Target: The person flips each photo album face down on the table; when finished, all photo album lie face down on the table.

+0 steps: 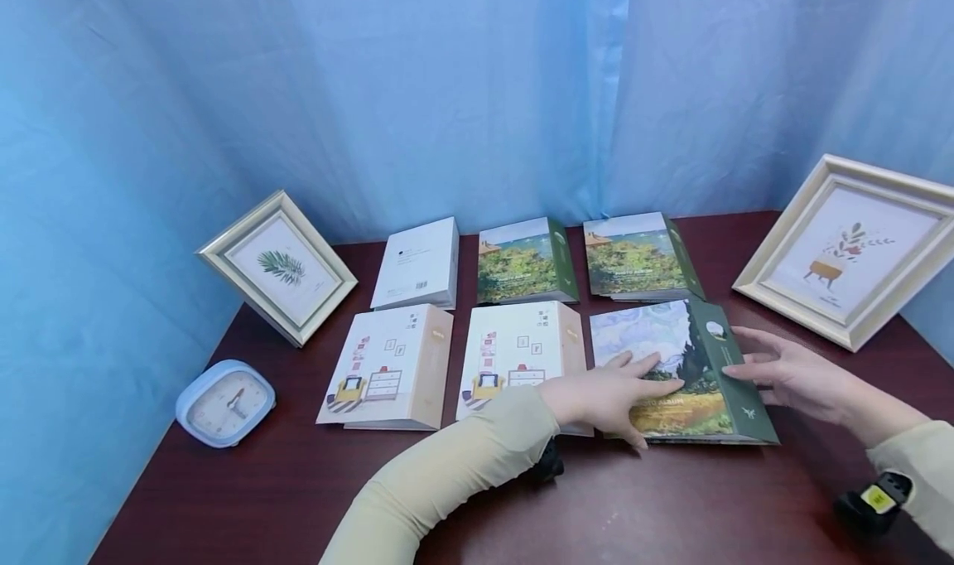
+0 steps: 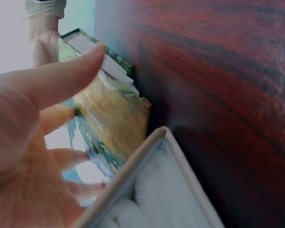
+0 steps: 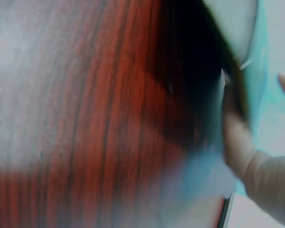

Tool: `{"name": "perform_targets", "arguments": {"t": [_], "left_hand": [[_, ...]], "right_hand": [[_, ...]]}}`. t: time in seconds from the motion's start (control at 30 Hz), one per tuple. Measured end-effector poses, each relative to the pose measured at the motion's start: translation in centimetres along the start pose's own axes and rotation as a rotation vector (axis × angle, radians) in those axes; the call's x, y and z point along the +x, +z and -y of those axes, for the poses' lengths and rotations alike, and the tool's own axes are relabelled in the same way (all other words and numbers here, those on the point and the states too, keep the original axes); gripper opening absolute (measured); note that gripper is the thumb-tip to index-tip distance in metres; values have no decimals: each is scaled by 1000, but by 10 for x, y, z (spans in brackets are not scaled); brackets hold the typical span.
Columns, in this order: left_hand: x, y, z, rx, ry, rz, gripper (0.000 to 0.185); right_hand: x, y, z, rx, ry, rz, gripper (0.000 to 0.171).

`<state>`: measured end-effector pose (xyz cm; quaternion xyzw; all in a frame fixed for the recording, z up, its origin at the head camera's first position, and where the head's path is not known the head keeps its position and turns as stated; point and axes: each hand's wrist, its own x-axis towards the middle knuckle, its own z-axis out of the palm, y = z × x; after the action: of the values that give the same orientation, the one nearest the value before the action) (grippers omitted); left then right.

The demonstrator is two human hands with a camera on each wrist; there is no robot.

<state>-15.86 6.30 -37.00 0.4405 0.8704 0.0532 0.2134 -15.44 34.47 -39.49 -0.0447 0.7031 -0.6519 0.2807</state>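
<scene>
Both hands rest on one photo album (image 1: 674,374) lying flat at the front right of a dark red wooden table (image 1: 283,482). The left hand (image 1: 607,395) lies palm down on the album's painted cover, its fingers straight and spread across the yellow field in the picture. The right hand (image 1: 790,370) comes in from the right side, fingers stretched out and relaxed, with the fingertips touching the album's dark green spine. Neither hand curls around the album. The left wrist view shows the same album (image 2: 111,123) close up, with the thumb against its edge; the right wrist view is too blurred to make out more than wood grain and a finger.

Just left of this album, in the front row, lie two cream albums (image 1: 387,366) with drawings of furniture on their covers. Behind them, in the back row, lie a white album (image 1: 417,263) and two green landscape albums (image 1: 525,260). A framed leaf print (image 1: 277,265) leans at the far left, and a larger framed print (image 1: 850,250) leans at the far right. A small pale blue clock (image 1: 225,403) sits near the table's left edge. Blue curtain (image 1: 477,84) hangs behind everything.
</scene>
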Motion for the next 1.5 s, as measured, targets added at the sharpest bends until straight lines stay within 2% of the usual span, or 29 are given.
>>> {"name": "perform_targets", "arguments": {"t": [0.07,0.13,0.23,0.37,0.8,1.03,1.33,1.5], "left_hand": [[-1,0,-1,26,-20,5,92],[-2,0,-2,47,-39,10,92],[-1,0,-4,58,-44,18,89],[2,1,-6,55,-50,25,86],[5,2,-4,68,-45,15,86],[4,4,-2,63,-38,2,80],[6,1,-3,85,-44,-10,79],[6,1,-2,107,-14,-31,72]], "right_hand": [[1,5,3,-187,82,-86,88],[1,9,5,-320,128,-126,92],[-1,13,7,-430,149,-143,94],[-3,12,9,-513,145,-167,95],[-5,13,16,-622,148,-215,97],[0,16,12,-683,100,-264,97],[0,13,12,-727,63,-283,92],[-1,13,11,-758,57,-302,91]]}}
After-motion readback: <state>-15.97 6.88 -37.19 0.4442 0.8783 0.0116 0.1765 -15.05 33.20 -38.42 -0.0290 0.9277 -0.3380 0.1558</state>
